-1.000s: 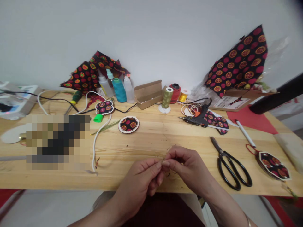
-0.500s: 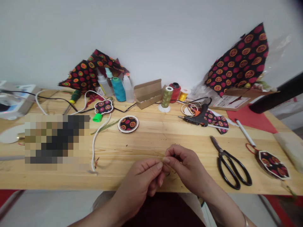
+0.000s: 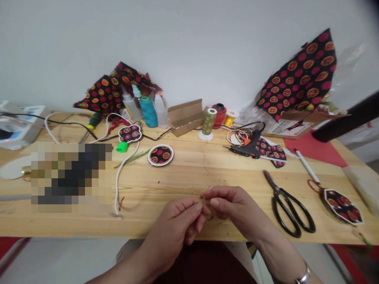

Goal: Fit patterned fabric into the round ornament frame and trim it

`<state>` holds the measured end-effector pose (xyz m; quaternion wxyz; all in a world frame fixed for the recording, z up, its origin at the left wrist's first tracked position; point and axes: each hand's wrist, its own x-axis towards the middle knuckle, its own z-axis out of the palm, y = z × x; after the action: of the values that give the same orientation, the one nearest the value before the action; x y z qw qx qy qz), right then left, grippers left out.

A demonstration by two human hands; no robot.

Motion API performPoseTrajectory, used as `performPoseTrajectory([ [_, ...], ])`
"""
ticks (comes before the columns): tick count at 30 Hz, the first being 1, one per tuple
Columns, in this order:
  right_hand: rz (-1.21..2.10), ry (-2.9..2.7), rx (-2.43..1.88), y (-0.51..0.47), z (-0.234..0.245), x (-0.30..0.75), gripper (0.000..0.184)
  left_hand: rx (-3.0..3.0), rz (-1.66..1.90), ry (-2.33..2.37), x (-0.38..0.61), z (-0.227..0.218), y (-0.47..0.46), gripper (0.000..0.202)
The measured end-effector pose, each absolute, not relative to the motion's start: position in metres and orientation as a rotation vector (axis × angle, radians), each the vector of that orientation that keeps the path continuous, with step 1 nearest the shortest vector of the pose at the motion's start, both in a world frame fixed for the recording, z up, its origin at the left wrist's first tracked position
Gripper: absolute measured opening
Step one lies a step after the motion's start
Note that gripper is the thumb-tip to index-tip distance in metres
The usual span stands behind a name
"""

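Note:
Close together above the front of the wooden table, both hands meet at the fingertips. My left hand [image 3: 184, 219] is closed, its thumb pinching a thin yellowish-green thread [image 3: 203, 200] against the index finger. My right hand [image 3: 233, 205] curls in from the other side, its index fingertip at the same thread and its thumb drawn slightly back; most of the thread is hidden by fingers. Black-handled scissors [image 3: 291, 209] lie right of my right hand. A round fabric-covered piece with a white rim [image 3: 160, 155] lies beyond my left hand.
At the back stand an olive thread spool [image 3: 209, 121], a red spool [image 3: 219, 116], a teal spool [image 3: 148, 112] and an open cardboard box [image 3: 186, 118]. A glue gun [image 3: 247, 146] lies back right, an octagonal fabric piece [image 3: 342, 206] far right. A white cord [image 3: 117, 185] runs on the left.
My right thumb has drawn back from the left fingertips, and the right index finger has straightened toward them. The right wrist has turned, showing more of a bracelet. My left hand barely moves.

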<state>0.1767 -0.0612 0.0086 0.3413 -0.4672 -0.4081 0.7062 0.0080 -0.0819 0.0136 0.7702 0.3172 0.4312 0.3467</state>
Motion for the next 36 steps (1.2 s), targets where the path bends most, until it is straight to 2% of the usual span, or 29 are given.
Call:
performPoseTrajectory([
  [3,1.977,-0.966,-1.073,-0.0618,0.0082,0.1747,0.029,0.71,0.75,0.924,0.0075,0.0128,-0.0822,0.031],
  [8,1.958,-0.99,-1.033,-0.0629,0.0092,0.1707,0.025,0.772,0.721,0.942,0.0076,0.0123,-0.082,0.033],
  [14,1.618,-1.234,-1.178,-0.0626,0.0134,0.17,0.01,0.809,0.686,0.956,0.0068,0.0096,-0.0832,0.036],
  [23,1.101,-1.74,-1.304,-0.0678,0.0139,0.1671,0.019,0.581,0.713,0.9,0.0091,0.0123,-0.0837,0.023],
  [36,1.147,-1.783,-1.342,-0.0675,0.0135,0.1673,0.021,0.472,0.755,0.896,0.0115,0.0112,-0.0823,0.024],
])
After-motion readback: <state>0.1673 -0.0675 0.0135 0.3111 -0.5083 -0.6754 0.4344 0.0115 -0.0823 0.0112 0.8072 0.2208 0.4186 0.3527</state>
